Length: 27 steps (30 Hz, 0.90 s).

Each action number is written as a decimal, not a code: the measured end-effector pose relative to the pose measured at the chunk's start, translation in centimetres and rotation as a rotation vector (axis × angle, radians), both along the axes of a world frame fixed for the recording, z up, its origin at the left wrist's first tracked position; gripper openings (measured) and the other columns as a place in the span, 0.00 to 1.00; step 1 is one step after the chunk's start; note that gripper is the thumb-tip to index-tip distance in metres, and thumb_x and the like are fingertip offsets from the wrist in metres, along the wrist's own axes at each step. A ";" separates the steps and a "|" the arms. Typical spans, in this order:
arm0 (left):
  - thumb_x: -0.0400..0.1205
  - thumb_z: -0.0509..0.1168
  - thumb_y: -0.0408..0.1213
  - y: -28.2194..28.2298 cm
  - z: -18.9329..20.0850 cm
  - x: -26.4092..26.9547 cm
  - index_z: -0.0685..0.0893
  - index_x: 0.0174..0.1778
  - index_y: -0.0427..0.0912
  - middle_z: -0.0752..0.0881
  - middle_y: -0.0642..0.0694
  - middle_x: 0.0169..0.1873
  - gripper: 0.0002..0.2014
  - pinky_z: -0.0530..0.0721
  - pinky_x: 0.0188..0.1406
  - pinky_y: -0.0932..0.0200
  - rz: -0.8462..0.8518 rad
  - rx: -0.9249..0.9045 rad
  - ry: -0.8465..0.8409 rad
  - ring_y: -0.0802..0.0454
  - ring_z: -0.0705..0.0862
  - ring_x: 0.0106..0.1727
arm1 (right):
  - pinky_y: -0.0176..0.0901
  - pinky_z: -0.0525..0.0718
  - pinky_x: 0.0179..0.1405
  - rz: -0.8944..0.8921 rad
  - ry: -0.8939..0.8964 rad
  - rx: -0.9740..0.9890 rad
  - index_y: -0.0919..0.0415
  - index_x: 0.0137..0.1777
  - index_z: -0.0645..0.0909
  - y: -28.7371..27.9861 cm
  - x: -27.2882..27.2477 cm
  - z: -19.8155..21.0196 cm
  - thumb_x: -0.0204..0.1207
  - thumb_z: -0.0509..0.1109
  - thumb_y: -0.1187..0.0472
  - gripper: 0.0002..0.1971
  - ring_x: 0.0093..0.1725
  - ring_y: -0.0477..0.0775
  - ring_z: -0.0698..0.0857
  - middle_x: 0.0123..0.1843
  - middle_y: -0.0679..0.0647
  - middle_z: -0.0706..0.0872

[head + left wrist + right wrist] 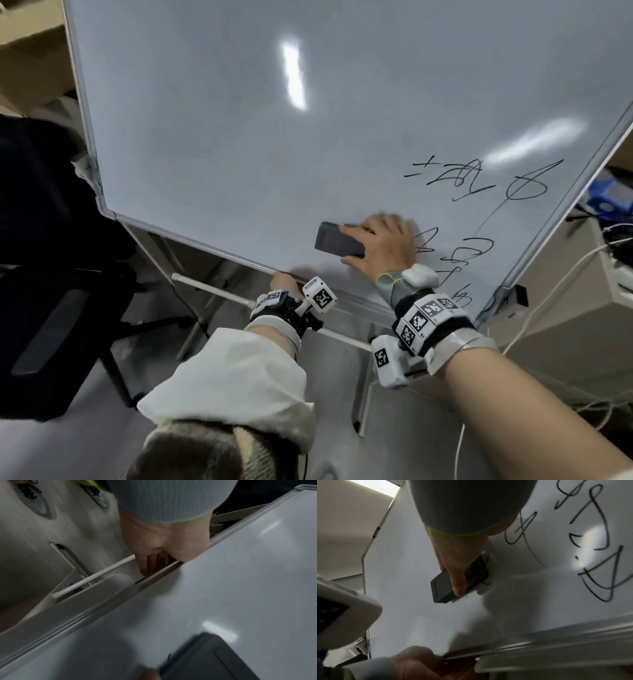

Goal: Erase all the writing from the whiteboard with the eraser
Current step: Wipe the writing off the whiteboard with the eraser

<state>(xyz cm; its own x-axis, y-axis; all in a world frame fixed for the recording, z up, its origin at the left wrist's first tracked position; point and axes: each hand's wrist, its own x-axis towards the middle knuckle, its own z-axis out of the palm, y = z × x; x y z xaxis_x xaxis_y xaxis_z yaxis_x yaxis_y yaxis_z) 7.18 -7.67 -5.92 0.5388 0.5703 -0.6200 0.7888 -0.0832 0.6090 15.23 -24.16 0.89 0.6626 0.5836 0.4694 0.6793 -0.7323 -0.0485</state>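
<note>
A large whiteboard [239, 137] on a stand fills the head view, with black writing [479, 181] on its lower right part. My right hand [380, 245] grips a dark grey eraser [337, 240] and presses it flat on the board just left of the writing [590, 547]. In the right wrist view the eraser [443, 586] lies under my fingers [457, 582]. My left hand [284, 282] holds the board's bottom edge; in the left wrist view its fingers [150, 563] curl behind the frame [102, 608].
A black office chair [51, 274] stands at the left. White stand bars [212, 291] run under the board. At the right is a desk [565, 308] with cables and blue items. Cardboard boxes [30, 51] sit at the upper left.
</note>
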 end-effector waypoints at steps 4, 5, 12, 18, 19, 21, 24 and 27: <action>0.88 0.55 0.31 -0.8 -1.2 0.3 0.74 0.70 0.26 0.82 0.31 0.66 0.17 0.77 0.65 0.47 0.151 0.048 -0.059 0.35 0.81 0.68 | 0.52 0.71 0.52 0.021 0.056 -0.046 0.43 0.55 0.90 -0.5 -1.2 -1.9 0.44 0.89 0.41 0.34 0.49 0.61 0.82 0.45 0.51 0.85; 0.88 0.54 0.32 -0.9 -1.2 0.4 0.72 0.71 0.26 0.80 0.30 0.67 0.17 0.77 0.65 0.47 0.139 0.030 -0.063 0.34 0.80 0.69 | 0.51 0.68 0.51 0.031 0.042 -0.048 0.43 0.54 0.90 -0.7 -1.4 -2.2 0.44 0.89 0.41 0.34 0.48 0.61 0.82 0.44 0.50 0.85; 0.86 0.62 0.34 0.1 -1.3 0.8 0.70 0.72 0.31 0.83 0.36 0.65 0.20 0.81 0.57 0.50 0.229 -0.100 -0.055 0.37 0.83 0.66 | 0.54 0.72 0.53 -0.086 -0.099 0.113 0.45 0.66 0.85 -1.4 0.5 0.6 0.59 0.83 0.41 0.32 0.51 0.62 0.82 0.52 0.52 0.86; 0.77 0.48 0.44 -1.0 -3.5 1.6 0.68 0.70 0.45 0.83 0.34 0.61 0.24 0.83 0.59 0.31 0.339 -0.135 -0.050 0.30 0.85 0.59 | 0.54 0.75 0.52 -0.289 -0.318 0.270 0.48 0.71 0.81 -1.7 4.0 7.9 0.68 0.76 0.41 0.30 0.52 0.61 0.77 0.54 0.54 0.84; 0.82 0.47 0.42 -1.7 -1.4 1.2 0.67 0.75 0.43 0.81 0.33 0.65 0.24 0.82 0.62 0.33 0.338 -0.143 -0.060 0.30 0.84 0.63 | 0.53 0.75 0.52 -0.298 -0.327 0.271 0.47 0.71 0.81 -1.9 4.3 8.4 0.68 0.76 0.41 0.30 0.51 0.61 0.77 0.55 0.54 0.84; 0.86 0.49 0.36 -2.0 -0.4 1.1 0.66 0.78 0.38 0.80 0.33 0.69 0.22 0.80 0.66 0.40 0.310 -0.119 -0.041 0.31 0.81 0.68 | 0.51 0.74 0.52 -0.295 -0.338 0.287 0.47 0.70 0.82 -2.4 4.6 8.5 0.68 0.77 0.41 0.30 0.51 0.60 0.76 0.54 0.53 0.85; 0.82 0.52 0.38 -1.7 -0.3 1.1 0.68 0.74 0.39 0.80 0.34 0.68 0.22 0.81 0.64 0.39 0.326 -0.135 -0.055 0.31 0.82 0.66 | 0.51 0.73 0.51 -0.227 -0.298 0.286 0.47 0.67 0.85 -2.9 4.2 7.1 0.64 0.80 0.41 0.30 0.50 0.59 0.76 0.51 0.52 0.85; 0.87 0.48 0.37 -1.5 -1.2 1.8 0.67 0.77 0.36 0.80 0.33 0.68 0.22 0.81 0.65 0.40 0.345 -0.091 -0.059 0.32 0.81 0.67 | 0.52 0.74 0.49 -0.094 -0.188 0.186 0.47 0.65 0.87 -3.8 2.8 3.7 0.61 0.81 0.40 0.31 0.48 0.62 0.81 0.49 0.52 0.85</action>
